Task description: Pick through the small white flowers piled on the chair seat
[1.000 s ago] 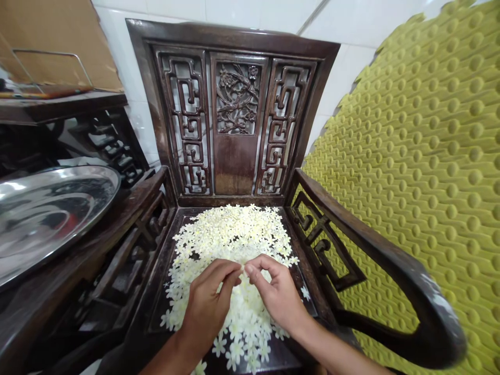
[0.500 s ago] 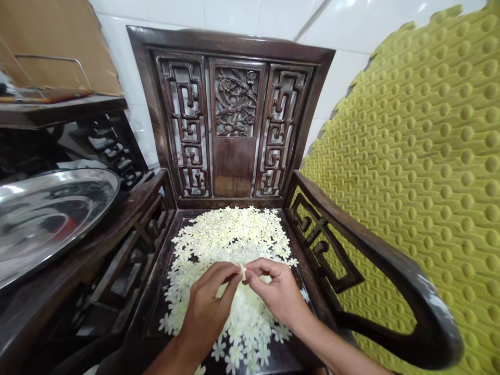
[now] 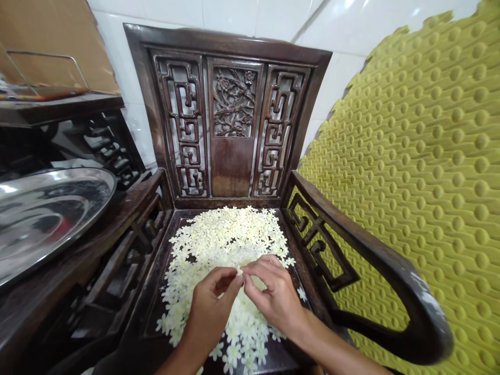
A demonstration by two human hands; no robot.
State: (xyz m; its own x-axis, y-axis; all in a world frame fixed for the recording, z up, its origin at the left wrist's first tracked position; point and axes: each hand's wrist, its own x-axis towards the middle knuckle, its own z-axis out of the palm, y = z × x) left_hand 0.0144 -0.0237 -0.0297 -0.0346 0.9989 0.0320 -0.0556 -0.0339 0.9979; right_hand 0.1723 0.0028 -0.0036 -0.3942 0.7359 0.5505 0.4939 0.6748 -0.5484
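Observation:
A small white flower (image 3: pixel 239 271) is pinched between my two hands, just above a spread of loose flowers. My left hand (image 3: pixel 214 299) is closed, its thumb and forefinger on the flower from the left. From the right, my right hand (image 3: pixel 275 294) has its fingertips on the same flower, the thumb bent beneath the forefinger. Fingertips cover much of the bloom. Below both hands, many pale white flowers with yellowish centres (image 3: pixel 234 229) lie over the dark wooden chair seat (image 3: pixel 158 325).
Carved armrests flank the seat, the right armrest (image 3: pixel 367 255) curving toward me. The chair's carved backrest (image 3: pixel 232 161) rises behind. A shiny metal tray (image 3: pixel 89 190) sits at the left. On the right stands a yellow-green bumpy foam mat (image 3: pixel 437 156).
My right hand's fingers have shifted slightly left and closer over the flower, so less of it shows. The hands stay together in nearly the same place.

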